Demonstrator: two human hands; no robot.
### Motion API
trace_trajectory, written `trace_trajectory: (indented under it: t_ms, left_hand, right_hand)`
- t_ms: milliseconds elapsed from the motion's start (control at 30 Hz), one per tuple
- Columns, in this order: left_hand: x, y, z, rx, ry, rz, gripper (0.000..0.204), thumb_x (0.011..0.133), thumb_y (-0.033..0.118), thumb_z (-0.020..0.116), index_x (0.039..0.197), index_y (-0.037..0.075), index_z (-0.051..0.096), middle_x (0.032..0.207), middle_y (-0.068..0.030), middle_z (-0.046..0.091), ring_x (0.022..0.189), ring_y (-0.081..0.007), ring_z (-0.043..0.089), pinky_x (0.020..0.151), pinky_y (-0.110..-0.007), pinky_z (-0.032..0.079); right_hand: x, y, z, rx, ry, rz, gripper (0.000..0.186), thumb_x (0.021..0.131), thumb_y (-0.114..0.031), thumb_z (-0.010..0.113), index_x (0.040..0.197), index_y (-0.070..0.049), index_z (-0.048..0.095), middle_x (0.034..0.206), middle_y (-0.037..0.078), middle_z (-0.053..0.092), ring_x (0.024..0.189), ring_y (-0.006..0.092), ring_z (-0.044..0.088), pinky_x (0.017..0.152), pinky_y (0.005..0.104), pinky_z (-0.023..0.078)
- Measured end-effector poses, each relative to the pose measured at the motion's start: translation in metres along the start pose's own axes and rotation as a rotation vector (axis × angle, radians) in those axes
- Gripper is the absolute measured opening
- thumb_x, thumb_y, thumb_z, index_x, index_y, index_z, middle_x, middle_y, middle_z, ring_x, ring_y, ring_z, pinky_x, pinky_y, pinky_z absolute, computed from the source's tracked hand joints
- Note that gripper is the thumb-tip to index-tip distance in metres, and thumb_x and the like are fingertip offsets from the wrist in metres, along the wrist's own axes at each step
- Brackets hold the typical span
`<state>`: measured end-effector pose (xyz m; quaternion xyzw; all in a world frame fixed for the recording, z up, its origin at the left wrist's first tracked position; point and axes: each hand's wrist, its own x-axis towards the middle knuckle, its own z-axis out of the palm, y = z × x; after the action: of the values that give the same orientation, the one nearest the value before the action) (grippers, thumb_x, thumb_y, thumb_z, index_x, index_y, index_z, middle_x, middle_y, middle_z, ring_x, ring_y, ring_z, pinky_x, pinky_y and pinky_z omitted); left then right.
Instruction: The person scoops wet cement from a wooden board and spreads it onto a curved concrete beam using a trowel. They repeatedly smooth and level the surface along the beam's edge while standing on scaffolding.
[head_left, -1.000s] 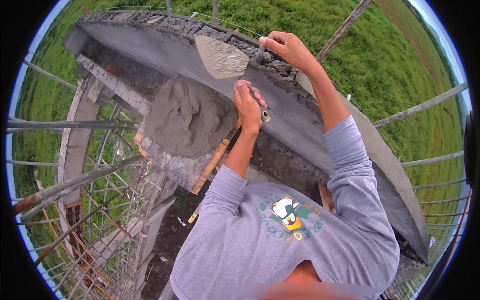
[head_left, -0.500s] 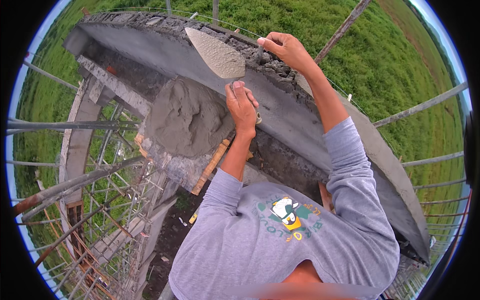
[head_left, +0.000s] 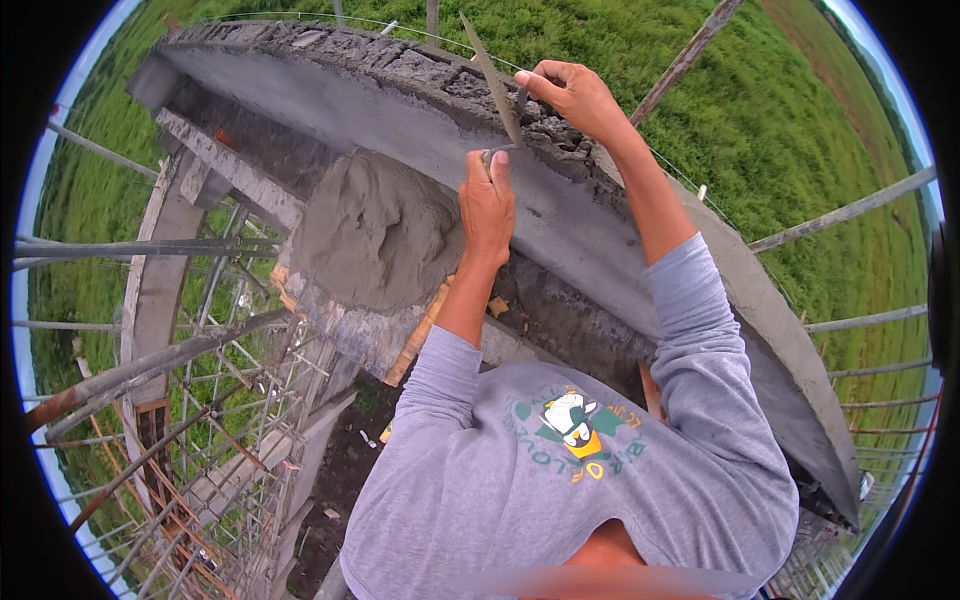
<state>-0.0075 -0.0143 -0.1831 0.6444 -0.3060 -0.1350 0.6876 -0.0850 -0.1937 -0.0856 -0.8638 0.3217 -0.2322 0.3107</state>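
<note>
My left hand (head_left: 486, 205) grips a trowel by its handle. The blade (head_left: 492, 80), seen nearly edge-on, points up across the rough, crumbly top (head_left: 420, 70) of a curved concrete wall (head_left: 590, 250). My right hand (head_left: 570, 100) is closed at that top, thumb and fingers around a short grey upright piece beside a thin taut string (head_left: 455, 43); whether it also pinches the string I cannot tell. Below and left of my left hand, a mound of wet grey mortar (head_left: 365, 235) lies on a pale board (head_left: 340, 335) edged by a bamboo-like strip (head_left: 410, 350).
Metal scaffold poles (head_left: 150, 250) fill the left side, around a second curved concrete beam (head_left: 160, 280) with dark ground far below. More poles (head_left: 840, 212) slant in from the right over green grass (head_left: 810, 140). A dark trough (head_left: 540, 310) runs inside the wall.
The trowel blade has turned from showing its flat face to nearly edge-on, its tip swinging up and right. My left hand has rotated with it; my right hand stays nearly still.
</note>
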Motion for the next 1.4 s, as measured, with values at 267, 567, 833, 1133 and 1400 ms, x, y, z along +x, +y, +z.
trace_trajectory:
  t_ms: [267,567,833,1133,1400]
  left_hand:
    - [-0.014,0.004,-0.009,-0.498,0.122,-0.147,0.043,0.111,0.047,0.040,0.107,0.005,0.048,0.073,-0.0044,0.048,0.057,-0.0151,0.049,0.055,-0.032,0.047]
    - [-0.005,-0.057,-0.077,-0.786,0.375,-0.314,0.036,0.106,0.039,0.041,0.115,0.005,0.051,0.076,-0.0049,0.051,0.057,-0.0160,0.049,0.052,-0.032,0.045]
    - [-0.014,-0.089,-0.262,0.872,-0.136,-0.562,0.045,0.099,0.038,0.063,0.113,-0.005,0.061,0.096,-0.0279,0.071,0.096,-0.0449,0.071,0.082,-0.051,0.055]
    - [0.054,-0.107,-0.279,1.162,-0.811,-0.747,0.051,0.098,0.038,0.062,0.100,-0.013,0.068,0.100,-0.0350,0.069,0.098,-0.0485,0.069,0.086,-0.055,0.052]
    - [0.068,-0.122,-0.264,1.205,-0.900,-0.207,0.045,0.098,0.037,0.064,0.109,-0.007,0.067,0.087,-0.0289,0.072,0.082,-0.0458,0.071,0.077,-0.052,0.056]
  right_hand:
    - [0.000,0.001,-0.001,-0.056,-0.020,0.010,0.054,0.098,-0.059,0.062,0.090,-0.007,0.073,0.073,0.006,0.064,0.071,0.0180,0.059,0.067,0.0368,0.047]
    - [-0.007,0.001,0.009,0.100,0.015,0.004,0.050,0.100,-0.056,0.061,0.107,-0.008,0.072,0.078,0.004,0.065,0.072,0.0165,0.058,0.068,0.0363,0.046]
    - [-0.002,-0.001,0.039,0.366,0.136,-0.148,0.034,0.107,-0.035,0.053,0.117,-0.007,0.071,0.091,-0.001,0.071,0.070,0.0081,0.052,0.069,0.0312,0.047]
    - [-0.012,-0.004,0.039,0.411,0.124,-0.092,0.032,0.109,-0.027,0.050,0.122,-0.007,0.070,0.104,0.001,0.075,0.091,0.0081,0.060,0.086,0.0293,0.048]
    - [-0.013,-0.006,0.037,0.384,0.119,-0.048,0.034,0.110,-0.034,0.051,0.126,-0.010,0.069,0.111,0.002,0.075,0.106,0.0115,0.062,0.097,0.0316,0.045]
